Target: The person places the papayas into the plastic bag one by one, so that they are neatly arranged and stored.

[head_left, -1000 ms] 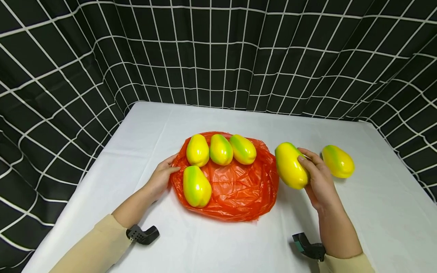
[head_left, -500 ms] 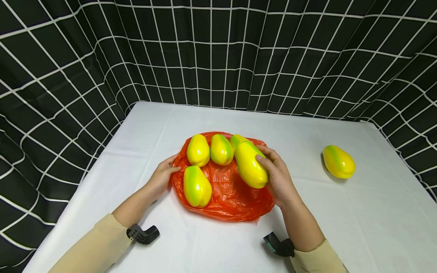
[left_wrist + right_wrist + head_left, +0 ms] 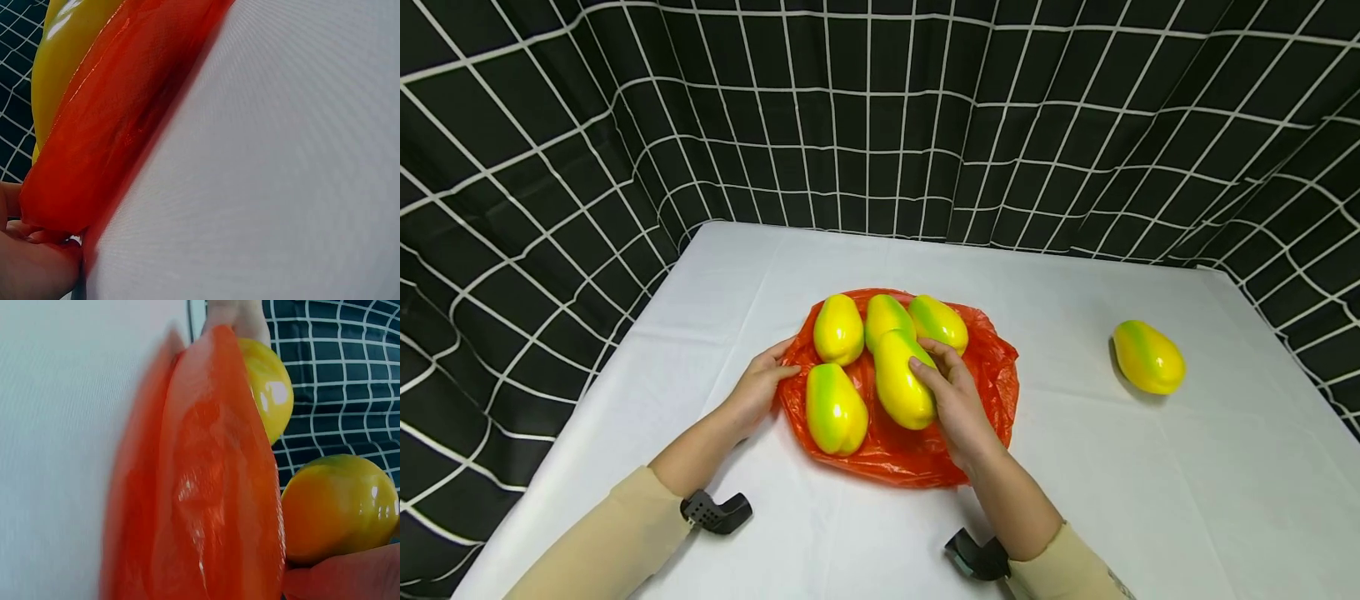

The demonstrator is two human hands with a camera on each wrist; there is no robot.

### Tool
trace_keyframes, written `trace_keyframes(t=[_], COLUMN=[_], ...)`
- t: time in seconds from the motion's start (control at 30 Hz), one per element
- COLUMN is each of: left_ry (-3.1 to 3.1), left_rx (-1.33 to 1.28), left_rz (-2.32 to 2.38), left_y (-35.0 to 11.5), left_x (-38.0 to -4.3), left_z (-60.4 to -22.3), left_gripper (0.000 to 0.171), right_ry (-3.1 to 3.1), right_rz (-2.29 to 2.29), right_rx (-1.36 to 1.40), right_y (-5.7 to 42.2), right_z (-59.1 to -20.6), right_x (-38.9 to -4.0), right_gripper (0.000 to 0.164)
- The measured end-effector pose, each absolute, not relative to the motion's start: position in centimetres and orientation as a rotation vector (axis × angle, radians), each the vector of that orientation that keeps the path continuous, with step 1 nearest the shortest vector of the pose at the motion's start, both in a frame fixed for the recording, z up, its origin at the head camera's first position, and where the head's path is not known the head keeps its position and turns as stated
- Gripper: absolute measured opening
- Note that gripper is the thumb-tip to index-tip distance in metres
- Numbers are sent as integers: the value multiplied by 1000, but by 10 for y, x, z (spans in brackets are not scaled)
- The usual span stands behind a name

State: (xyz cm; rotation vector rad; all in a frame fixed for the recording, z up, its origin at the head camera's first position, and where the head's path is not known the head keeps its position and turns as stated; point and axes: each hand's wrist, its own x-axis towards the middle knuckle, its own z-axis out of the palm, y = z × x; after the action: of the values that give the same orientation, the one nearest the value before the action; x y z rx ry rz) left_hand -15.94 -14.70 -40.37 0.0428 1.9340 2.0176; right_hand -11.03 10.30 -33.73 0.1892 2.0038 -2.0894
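A red plastic bag [image 3: 887, 468] lies spread on the white tabletop with its mouth open upward. My left hand [image 3: 758, 390] pinches the bag's left rim between thumb and fingers; the left wrist view shows the gathered red film [image 3: 112, 131] at the fingertips. In my right hand [image 3: 958, 408] is a glossy yellow-green papaya [image 3: 898, 383], held from its right side above the middle of the bag. Three papayas form a back row in the bag, the left one [image 3: 838, 329] nearest my left hand. Another papaya [image 3: 835, 412] sits at the bag's front left.
One more papaya [image 3: 1148, 358] lies on the white tablecloth [image 3: 1187, 483] well to the right of the bag. A black curtain with a white grid [image 3: 880, 117] surrounds the table at the back and sides. Each wrist wears a black camera mount [image 3: 718, 512].
My right hand has carried its papaya leftward, from beside the bag to over its middle. The left hand keeps its place at the rim.
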Motion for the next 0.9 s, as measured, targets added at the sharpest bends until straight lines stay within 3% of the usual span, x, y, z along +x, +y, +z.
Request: trace_keyframes(t=[0.9], left_ry=[1947], left_rx=[19], left_rz=[2005], left_y=[-145], left_x=[-160], left_z=[-403], left_gripper=[56], right_ry=[1973], right_rz=[-2093], right_rx=[356], right_y=[86], right_z=[-366], right_x=[-102], right_gripper=[46])
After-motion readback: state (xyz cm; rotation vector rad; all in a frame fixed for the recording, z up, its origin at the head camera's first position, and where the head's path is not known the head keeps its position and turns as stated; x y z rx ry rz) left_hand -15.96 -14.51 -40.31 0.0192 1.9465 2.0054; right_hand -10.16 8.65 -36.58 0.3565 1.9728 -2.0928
